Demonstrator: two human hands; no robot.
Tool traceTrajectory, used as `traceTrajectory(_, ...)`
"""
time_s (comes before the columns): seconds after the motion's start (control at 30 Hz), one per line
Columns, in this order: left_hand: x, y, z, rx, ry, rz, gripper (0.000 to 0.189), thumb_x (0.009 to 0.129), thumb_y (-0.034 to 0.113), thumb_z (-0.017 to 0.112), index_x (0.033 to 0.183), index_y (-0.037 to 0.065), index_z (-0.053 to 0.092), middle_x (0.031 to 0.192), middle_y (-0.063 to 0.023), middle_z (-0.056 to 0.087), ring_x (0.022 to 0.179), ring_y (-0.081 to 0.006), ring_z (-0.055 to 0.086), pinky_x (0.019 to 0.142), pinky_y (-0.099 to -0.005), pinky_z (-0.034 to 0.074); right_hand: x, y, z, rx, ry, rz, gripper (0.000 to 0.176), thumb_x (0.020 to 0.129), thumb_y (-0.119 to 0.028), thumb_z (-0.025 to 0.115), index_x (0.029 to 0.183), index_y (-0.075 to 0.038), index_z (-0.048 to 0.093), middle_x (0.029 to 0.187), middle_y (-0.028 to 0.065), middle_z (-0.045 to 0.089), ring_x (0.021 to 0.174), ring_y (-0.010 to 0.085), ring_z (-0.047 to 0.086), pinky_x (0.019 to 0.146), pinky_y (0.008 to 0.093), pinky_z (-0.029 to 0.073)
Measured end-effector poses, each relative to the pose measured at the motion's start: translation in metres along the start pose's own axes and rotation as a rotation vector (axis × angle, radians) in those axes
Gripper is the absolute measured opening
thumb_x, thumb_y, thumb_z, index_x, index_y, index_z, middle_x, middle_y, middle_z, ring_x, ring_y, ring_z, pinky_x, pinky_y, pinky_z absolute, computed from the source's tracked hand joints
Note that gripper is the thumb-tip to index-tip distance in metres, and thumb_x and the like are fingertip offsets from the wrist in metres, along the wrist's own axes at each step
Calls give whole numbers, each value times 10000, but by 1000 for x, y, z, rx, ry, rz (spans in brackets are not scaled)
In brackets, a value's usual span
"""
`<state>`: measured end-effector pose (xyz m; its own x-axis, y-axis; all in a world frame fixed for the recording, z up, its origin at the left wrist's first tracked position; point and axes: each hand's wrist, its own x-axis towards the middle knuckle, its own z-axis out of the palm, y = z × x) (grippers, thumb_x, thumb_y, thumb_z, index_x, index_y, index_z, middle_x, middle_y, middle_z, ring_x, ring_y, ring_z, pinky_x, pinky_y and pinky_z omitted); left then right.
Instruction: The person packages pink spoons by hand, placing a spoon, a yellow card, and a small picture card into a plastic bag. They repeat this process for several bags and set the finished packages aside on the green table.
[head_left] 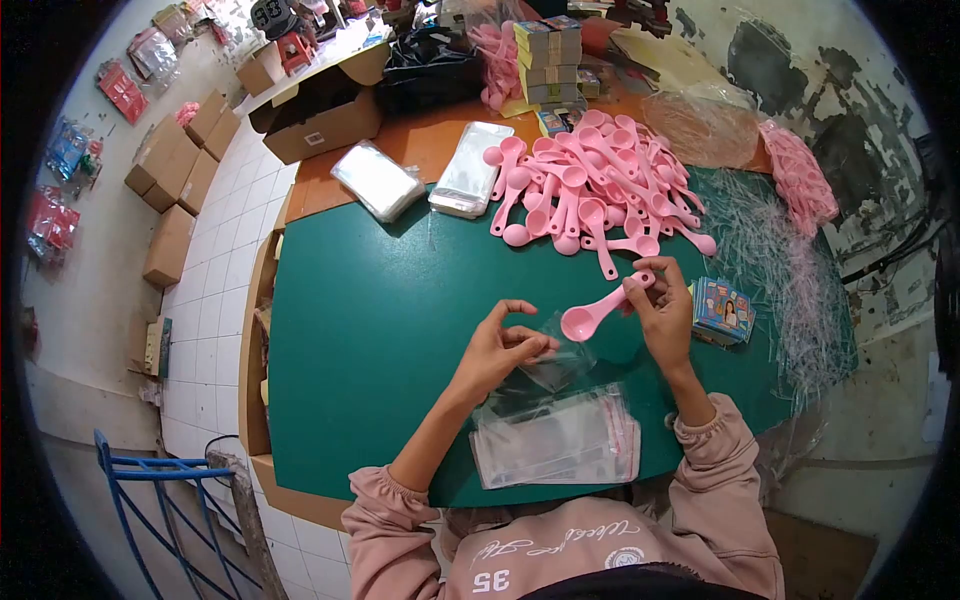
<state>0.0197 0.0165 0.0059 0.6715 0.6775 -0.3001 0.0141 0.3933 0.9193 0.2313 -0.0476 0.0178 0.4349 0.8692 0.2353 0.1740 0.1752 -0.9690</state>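
A pink measuring spoon (590,318) is pinched by its handle in my right hand (662,305), its bowl pointing left. My left hand (500,350) is closed on a clear plastic bag (560,368), which hangs from the fingertips just below the spoon's bowl. Under both hands, near the table's front edge, lies a stack of clear plastic bags (555,440). Beyond my right hand spreads a heap of pink measuring spoons (610,175). Close to the right wrist sits a small stack of printed cards (722,310).
Two bundles of clear bags (378,180) lie toward the back of the green table (380,320). An open cardboard box (320,125) and banded card stacks (550,60) stand behind. Plastic strips (790,280) and a bag of pink spoons (800,180) line the right side.
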Motion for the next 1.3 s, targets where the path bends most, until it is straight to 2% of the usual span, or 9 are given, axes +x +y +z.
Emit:
traceTrajectory(0.5, 2, -9, 3, -9, -29, 83, 321, 859, 145, 579, 1125, -15, 499, 995, -95, 614, 833, -105, 588, 685, -237, 474, -11, -5, 17, -9, -177, -34, 218, 816, -37, 600, 999, 1, 488, 765, 63, 587, 707, 116, 610, 615, 242, 525)
traceTrajectory(0.57, 2, -14, 0, 331, -106, 124, 299, 902, 213, 513, 1071, -31, 554, 950, -47, 614, 801, -83, 562, 690, -236, 464, -11, -12, 17, 11, -195, -11, 211, 826, -46, 590, 1002, 2, 485, 765, 70, 600, 702, 119, 613, 610, 243, 522)
traceTrajectory(0.7, 3, -15, 0, 258, -196, -5, 354, 925, 284, 458, 949, -35, 609, 697, 8, 558, 661, -56, 508, 589, -198, 427, -10, -11, 17, 54, -125, -23, 194, 863, -76, 547, 1026, -4, 470, 755, 94, 631, 672, 126, 618, 598, 245, 514)
traceTrajectory(0.83, -2, 0, 6, 165, -224, -2, 356, 945, 267, 417, 1033, -32, 588, 877, -32, 622, 750, -68, 545, 644, -215, 448, -16, -16, 18, -90, -187, -78, 155, 879, -117, 527, 974, 2, 502, 824, 113, 636, 713, 168, 620, 633, 297, 513)
traceTrajectory(1.0, -10, 12, 15, 22, -121, 139, 342, 958, 245, 384, 984, -30, 587, 777, -37, 613, 662, -53, 524, 576, -198, 431, -20, -34, 22, -401, -514, -698, 298, 906, -270, 453, 951, -16, 601, 1101, 145, 539, 829, 237, 584, 734, 346, 470)
traceTrajectory(1.1, -16, 23, 18, -76, -126, 138, 336, 958, 240, 380, 1015, -27, 576, 876, -102, 645, 716, -82, 579, 613, -200, 462, -15, -19, -13, -9, -413, -397, 337, 902, -306, 443, 1046, -44, 598, 1086, 159, 517, 883, 250, 564, 772, 345, 452)
traceTrajectory(1.17, -14, 21, 9, -44, -120, 168, 338, 959, 238, 366, 1025, -29, 563, 900, -128, 642, 773, -140, 607, 643, -227, 488, -7, -51, -60, -500, -93, -2, 366, 861, -316, 507, 1051, -15, 593, 1020, 163, 523, 896, 277, 551, 790, 371, 437)
traceTrajectory(1.27, -13, 22, 3, 4, -97, 193, 341, 960, 240, 357, 1033, -30, 552, 916, -152, 640, 823, -189, 634, 674, -252, 512, -12, 15, -151, -1412, 351, 91, 333, 784, -243, 601, 1014, -1, 595, 955, 181, 538, 802, 312, 569, 724, 366, 450)
traceTrajectory(1.3, -12, 22, 4, 16, -75, 183, 341, 959, 244, 362, 1032, -28, 554, 909, -150, 641, 818, -180, 633, 675, -251, 511, -13, 18, -159, -1417, 353, 89, 333, 784, -243, 601, 1014, -1, 595, 955, 181, 538, 802, 312, 569, 724, 366, 450)
